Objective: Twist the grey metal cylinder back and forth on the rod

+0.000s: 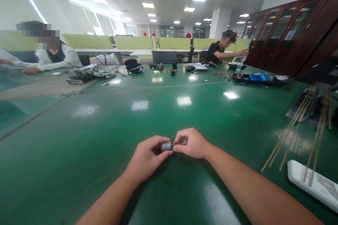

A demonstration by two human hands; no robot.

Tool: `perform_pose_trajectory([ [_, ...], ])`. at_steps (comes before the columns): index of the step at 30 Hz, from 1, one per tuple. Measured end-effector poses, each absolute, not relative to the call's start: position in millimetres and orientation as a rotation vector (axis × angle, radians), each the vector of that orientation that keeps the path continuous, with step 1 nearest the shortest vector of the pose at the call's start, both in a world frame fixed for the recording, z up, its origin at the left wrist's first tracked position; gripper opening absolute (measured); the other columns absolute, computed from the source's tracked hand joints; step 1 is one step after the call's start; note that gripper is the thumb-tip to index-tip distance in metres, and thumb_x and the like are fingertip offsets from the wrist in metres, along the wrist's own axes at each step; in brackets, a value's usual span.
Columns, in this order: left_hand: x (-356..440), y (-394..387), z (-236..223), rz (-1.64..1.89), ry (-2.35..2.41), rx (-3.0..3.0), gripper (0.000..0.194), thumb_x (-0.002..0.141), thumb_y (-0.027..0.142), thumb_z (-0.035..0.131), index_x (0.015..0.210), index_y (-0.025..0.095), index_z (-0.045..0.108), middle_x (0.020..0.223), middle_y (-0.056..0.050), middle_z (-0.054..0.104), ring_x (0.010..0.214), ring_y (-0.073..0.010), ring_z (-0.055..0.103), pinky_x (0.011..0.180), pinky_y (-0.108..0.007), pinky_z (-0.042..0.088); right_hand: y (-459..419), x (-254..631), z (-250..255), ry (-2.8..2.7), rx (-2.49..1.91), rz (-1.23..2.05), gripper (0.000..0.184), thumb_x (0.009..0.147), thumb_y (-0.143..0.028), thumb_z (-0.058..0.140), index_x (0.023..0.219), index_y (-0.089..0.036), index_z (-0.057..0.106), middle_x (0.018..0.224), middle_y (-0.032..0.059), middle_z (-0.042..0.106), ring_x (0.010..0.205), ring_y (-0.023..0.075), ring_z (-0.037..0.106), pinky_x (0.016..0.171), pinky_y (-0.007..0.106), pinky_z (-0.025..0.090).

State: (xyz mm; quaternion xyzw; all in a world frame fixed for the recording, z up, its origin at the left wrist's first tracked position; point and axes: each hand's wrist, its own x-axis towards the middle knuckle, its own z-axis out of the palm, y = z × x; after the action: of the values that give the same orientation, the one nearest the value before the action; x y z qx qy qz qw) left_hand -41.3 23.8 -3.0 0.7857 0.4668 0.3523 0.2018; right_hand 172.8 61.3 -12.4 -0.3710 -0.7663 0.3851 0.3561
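Just above the green table [113,123], my left hand [145,156] closes its thumb and fingers around a small grey metal cylinder [166,146], which lies roughly level. From the cylinder's right end a thin dark rod-like piece [174,144] sticks out. My right hand [191,143] pinches this piece, so both hands meet at the same small object. Its exact kind is too small to make out, and my fingers cover part of it.
Thin yellowish sticks [292,128] and a white tray [313,186] are at the right. Along the far side are a black tray [260,80], a dark pouch [134,66] and electronic parts [91,73]. One person sits far left; another at far right holds a clear bottle [239,64].
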Motion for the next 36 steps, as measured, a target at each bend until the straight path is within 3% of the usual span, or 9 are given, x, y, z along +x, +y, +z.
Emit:
perform_pose_trajectory([
  [36, -40.8, 23.0, 0.2, 1.055, 1.305, 2.195, 0.023, 0.080, 0.033, 0.073, 0.102, 0.025, 0.069, 0.095, -0.001, 0.070, 0.085, -0.0181, 0.065, 0.076, -0.027, 0.051, 61.9, 173.2, -10.2, -1.963, -0.957, 1.059, 0.010, 0.070, -0.022, 0.074, 0.071, -0.016, 0.066, 0.054, -0.0049, 0.054, 0.048, 0.0080, 0.041, 0.048, 0.020, 0.028],
])
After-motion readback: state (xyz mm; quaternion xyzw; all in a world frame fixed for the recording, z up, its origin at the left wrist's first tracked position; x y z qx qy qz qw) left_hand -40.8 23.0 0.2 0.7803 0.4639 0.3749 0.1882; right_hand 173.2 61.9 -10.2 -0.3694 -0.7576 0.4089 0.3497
